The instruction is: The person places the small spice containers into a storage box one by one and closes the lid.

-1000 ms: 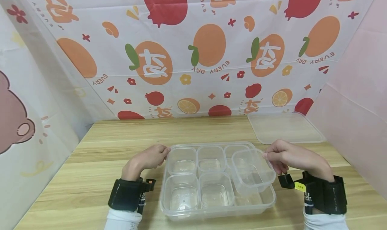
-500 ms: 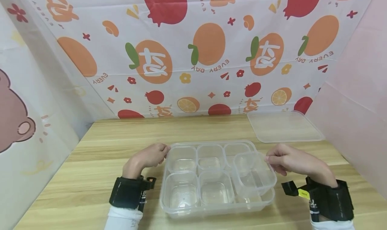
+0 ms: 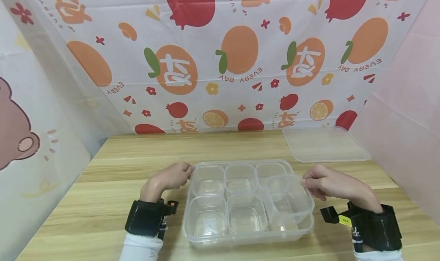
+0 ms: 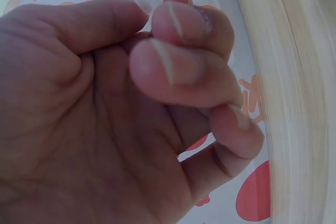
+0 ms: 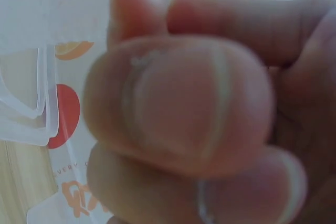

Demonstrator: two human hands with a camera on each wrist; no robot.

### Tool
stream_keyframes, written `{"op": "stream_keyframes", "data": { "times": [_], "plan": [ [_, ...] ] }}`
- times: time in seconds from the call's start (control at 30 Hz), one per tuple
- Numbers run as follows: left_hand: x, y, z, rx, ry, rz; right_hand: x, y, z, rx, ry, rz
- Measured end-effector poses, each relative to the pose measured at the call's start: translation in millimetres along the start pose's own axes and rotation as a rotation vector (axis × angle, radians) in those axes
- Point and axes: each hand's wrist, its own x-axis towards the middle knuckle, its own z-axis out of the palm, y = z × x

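The right hand (image 3: 324, 182) pinches the right rim of a small clear cup (image 3: 288, 198), which sits tilted over the near right compartment of the clear tray (image 3: 247, 236), its left edge dipping inside and its right edge riding above the tray wall. My judgement is that the likeliest trouble is the cup jamming crooked: pushed down while tilted, it could wedge against the neighbouring cup (image 3: 245, 215) or the tray's wall instead of seating flat, and a thin pinch on slick plastic could slip and let it pop out onto the tabletop (image 3: 137, 154). The left hand (image 3: 170, 179), fingers curled with thumb and fingertips closed on the tray's far left corner, steadies it; if that hold loosens, the light tray may skid or tip under pressure on its right side. The tray holds five seated cups, three along the far row and two on the near row, all apparently empty. A clear flat lid (image 3: 323, 144) lies on the far right of the tabletop, well apart from the tray.
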Motion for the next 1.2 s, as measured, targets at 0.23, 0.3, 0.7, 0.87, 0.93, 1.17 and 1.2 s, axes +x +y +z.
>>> {"op": "stream_keyframes", "data": {
  "times": [0.23,0.3,0.7,0.87,0.93,1.17,1.2],
  "plan": [
    [-0.8,0.2,0.6,-0.012,0.001,-0.008,-1,6,0,0.017,-0.01,0.027],
    [-0.9,0.4,0.7,-0.011,0.001,-0.005,0,8,1,0.022,-0.014,0.03],
    [-0.4,1.4,0.7,0.002,0.005,-0.007,6,9,5,-0.033,-0.018,0.077],
    [-1.0,1.5,0.7,0.013,0.005,-0.007,8,8,7,-0.054,-0.023,0.086],
    [-1.2,1.5,0.7,0.02,0.006,-0.006,9,7,8,-0.064,-0.026,0.082],
    [-1.6,1.8,0.8,0.032,0.012,-0.011,11,7,9,-0.09,-0.031,0.101],
    [-1.4,1.5,0.8,0.031,0.013,-0.013,11,7,9,-0.097,-0.03,0.105]
  ]
}}
